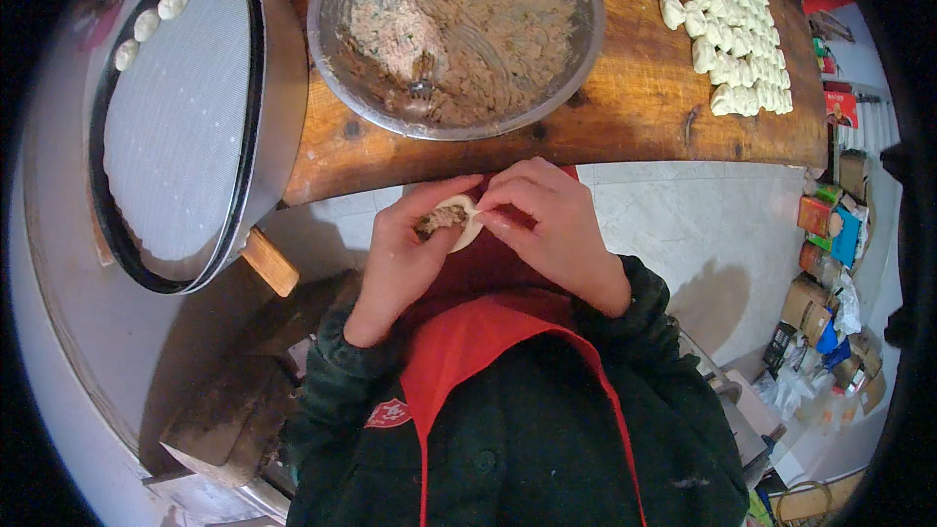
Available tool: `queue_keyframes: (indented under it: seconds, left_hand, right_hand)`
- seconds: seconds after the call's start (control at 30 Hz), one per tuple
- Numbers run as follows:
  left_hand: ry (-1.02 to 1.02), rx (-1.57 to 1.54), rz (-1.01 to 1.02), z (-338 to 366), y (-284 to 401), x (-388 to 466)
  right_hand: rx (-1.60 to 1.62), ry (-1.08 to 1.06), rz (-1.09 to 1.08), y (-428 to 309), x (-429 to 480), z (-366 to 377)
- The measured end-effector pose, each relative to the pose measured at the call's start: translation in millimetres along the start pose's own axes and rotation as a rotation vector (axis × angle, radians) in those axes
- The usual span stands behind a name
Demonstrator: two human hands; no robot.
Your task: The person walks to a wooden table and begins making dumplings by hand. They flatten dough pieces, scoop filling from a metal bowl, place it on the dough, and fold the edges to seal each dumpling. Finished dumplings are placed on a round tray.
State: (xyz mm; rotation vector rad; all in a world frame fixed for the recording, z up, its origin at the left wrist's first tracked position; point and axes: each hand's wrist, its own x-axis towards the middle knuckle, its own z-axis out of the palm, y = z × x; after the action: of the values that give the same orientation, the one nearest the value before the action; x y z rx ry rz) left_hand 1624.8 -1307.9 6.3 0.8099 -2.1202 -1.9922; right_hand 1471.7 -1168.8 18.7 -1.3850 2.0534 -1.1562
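My left hand (410, 241) cups a round dough wrapper (465, 240) with a mound of minced filling (443, 219) showing inside it. The thumb and index finger of my right hand (545, 230) pinch the wrapper's right edge. Both hands are in front of my red apron, just off the table's near edge. Beyond them a large metal bowl (468, 133) holds more minced filling, with a fork-like metal utensil (420, 90) partly sunk in it. At the left, a round steamer with a pale mesh surface (176, 117) carries several small white filled dough pieces (146, 25) along its far left rim.
Many small pieces of pale dough (732, 36) lie in rows at the right of the wooden table (637, 95). A wooden piece (269, 262) juts out below the steamer. Boxes (805, 304) and plastic bags (794, 384) are piled along the far right.
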Motion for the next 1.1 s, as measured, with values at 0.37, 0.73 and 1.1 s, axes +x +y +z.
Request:
queue_keyframes:
  seconds: [0.37, 0.73, 1.1]
  left_hand:
    - [0.074, -0.537, -0.239, 14.4, -0.7, -11.7]
    - [-0.064, -0.065, -0.065, 0.6, -4.2, -0.9]
    - [-0.008, -0.689, -0.227, 20.4, -12.7, -14.1]
  right_hand:
    - [-0.024, 0.052, 0.064, 2.6, -5.6, 5.3]
    - [-0.063, 0.041, -0.032, -1.3, -2.6, -2.5]
    - [0.039, 0.147, 0.054, 3.0, -7.6, 2.1]
